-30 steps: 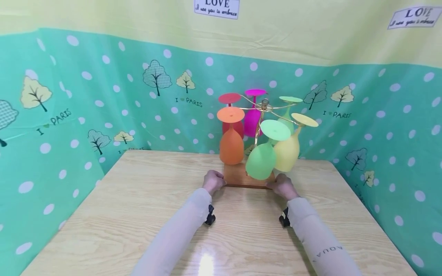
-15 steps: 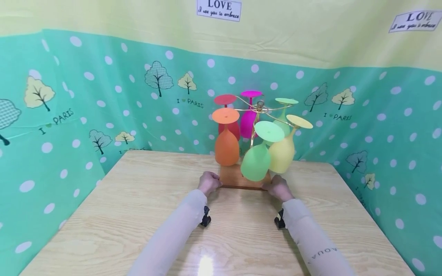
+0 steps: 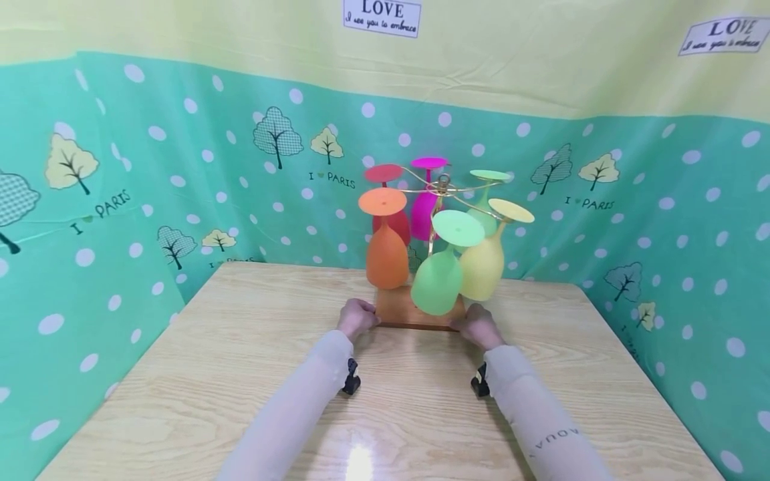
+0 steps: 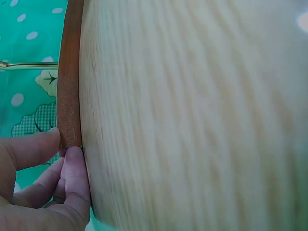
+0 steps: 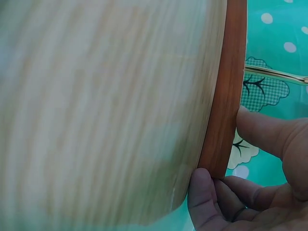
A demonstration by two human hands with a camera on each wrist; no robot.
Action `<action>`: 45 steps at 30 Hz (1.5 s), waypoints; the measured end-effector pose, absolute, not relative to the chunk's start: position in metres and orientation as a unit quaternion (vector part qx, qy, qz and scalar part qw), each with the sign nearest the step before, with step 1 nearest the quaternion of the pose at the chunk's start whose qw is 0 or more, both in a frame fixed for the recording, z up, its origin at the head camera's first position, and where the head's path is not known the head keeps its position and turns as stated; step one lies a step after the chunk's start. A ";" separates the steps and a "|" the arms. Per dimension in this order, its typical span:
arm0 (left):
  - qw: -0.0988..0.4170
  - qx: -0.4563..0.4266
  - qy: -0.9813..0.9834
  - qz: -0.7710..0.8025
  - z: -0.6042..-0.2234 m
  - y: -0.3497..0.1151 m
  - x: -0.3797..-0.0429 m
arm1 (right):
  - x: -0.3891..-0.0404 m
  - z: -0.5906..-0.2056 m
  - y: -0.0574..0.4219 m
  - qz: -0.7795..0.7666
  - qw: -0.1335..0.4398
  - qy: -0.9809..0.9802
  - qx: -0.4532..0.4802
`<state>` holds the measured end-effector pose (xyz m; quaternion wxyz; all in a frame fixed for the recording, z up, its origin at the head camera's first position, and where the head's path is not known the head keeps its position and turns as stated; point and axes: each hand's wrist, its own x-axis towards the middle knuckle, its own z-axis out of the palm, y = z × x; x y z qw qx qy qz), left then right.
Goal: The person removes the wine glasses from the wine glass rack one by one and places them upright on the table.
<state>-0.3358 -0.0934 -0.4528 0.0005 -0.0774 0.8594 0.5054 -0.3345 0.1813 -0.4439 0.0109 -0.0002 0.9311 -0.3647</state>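
Note:
A wine glass rack with a brown wooden base [image 3: 397, 308] and thin gold arms [image 3: 443, 190] stands at the back of the table. From it several coloured goblets hang upside down; the orange goblet [image 3: 387, 257] and the green goblet [image 3: 437, 280] are at the front. My left hand [image 3: 357, 318] grips the base's left end, thumb [image 4: 41, 148] on the top edge and fingertips against the end face. At the opposite end, my right hand [image 3: 478, 326] holds the base likewise, its thumb [image 5: 264, 132] on top. The base's rear is hidden behind the goblets.
The light wooden tabletop [image 3: 240, 361] reaches to both sides and toward me. A green and yellow patterned curtain [image 3: 198, 167] closes in the back and sides, close behind the rack. Black wrist cameras [image 3: 351, 377] sit under both sleeves.
Both hands and the rack have shifted steadily left across the table, goblets and all. The grip on the base stays the same.

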 end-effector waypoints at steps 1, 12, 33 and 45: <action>-0.001 -0.078 0.860 0.504 -0.453 -0.095 -0.336 | -0.335 -0.444 0.180 -0.362 0.009 0.932 -0.001; -0.003 -0.079 0.866 0.494 -0.453 -0.105 -0.336 | -0.335 -0.441 0.168 -0.345 0.021 0.938 0.017; 0.002 -0.088 0.864 0.496 -0.450 -0.117 -0.333 | -0.339 -0.440 0.156 -0.346 0.040 0.937 0.033; 0.020 -0.091 0.859 0.504 -0.449 -0.123 -0.332 | -0.335 -0.440 0.151 -0.342 0.038 0.939 0.027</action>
